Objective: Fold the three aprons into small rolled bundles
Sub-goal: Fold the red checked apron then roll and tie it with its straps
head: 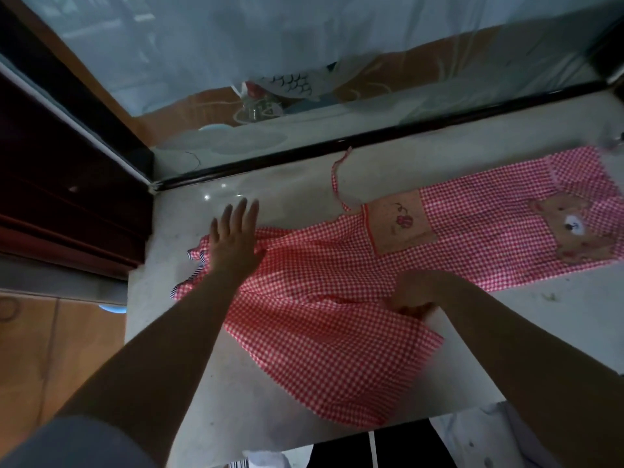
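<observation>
Hands on red checked apron atop pale counter.

Pale counter, perhaps a glass panel

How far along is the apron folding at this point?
Nothing looks finished: no rolled bundle is in view. In hand is the red checked apron, spread mostly flat on the pale counter. The left hand lies flat on its far end, over a bit of striped cloth; the right hand pinches its near edge. Rolling it, and the other aprons, remains.
</observation>
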Action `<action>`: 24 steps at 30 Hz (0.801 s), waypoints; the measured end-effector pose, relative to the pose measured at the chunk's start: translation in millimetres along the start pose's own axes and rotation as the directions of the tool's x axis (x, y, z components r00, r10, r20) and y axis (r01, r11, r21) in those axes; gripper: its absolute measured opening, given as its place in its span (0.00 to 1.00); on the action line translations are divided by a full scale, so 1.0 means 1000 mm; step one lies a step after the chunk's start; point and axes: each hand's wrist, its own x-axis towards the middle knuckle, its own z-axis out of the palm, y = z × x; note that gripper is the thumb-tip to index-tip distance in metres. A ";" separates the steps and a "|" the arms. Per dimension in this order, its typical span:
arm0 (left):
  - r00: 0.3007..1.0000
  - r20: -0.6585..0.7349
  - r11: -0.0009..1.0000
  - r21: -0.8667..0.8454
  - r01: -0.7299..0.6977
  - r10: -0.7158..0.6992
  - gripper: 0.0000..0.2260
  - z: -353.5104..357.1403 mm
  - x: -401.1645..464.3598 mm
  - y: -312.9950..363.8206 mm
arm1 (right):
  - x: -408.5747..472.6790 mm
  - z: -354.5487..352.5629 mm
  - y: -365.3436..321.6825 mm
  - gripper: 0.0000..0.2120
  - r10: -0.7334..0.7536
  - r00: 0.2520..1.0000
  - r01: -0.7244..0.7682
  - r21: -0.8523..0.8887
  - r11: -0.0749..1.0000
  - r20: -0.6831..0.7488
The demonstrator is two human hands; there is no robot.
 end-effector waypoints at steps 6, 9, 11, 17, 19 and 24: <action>0.909 0.407 0.995 0.005 -0.101 0.090 0.21 -0.008 0.040 -0.010 | 0.037 -0.026 -0.015 0.29 -0.366 0.767 0.243 -0.289 0.926 -0.527; 0.900 0.435 0.974 -0.203 0.099 0.000 0.19 -0.027 0.044 -0.016 | 0.060 -0.020 -0.005 0.44 -0.303 0.876 0.137 -0.409 0.902 -0.376; 0.886 0.453 0.953 -0.216 0.214 -0.096 0.19 -0.043 0.042 -0.025 | 0.068 -0.016 0.001 0.49 -0.276 0.889 0.113 -0.409 0.905 -0.365; 0.998 0.007 0.993 0.098 0.067 -0.068 0.27 -0.003 0.009 -0.025 | 0.076 -0.004 -0.007 0.53 -0.208 0.889 0.083 -0.302 0.950 -0.407; 0.960 -0.055 0.955 0.133 -0.265 0.274 0.23 0.016 -0.012 -0.006 | 0.074 -0.004 -0.010 0.54 -0.207 0.880 0.074 -0.307 0.949 -0.428; 0.865 0.221 0.875 0.083 -0.477 0.450 0.26 0.054 -0.039 0.022 | 0.068 0.010 -0.028 0.27 -0.489 0.515 0.345 -0.352 0.870 -0.704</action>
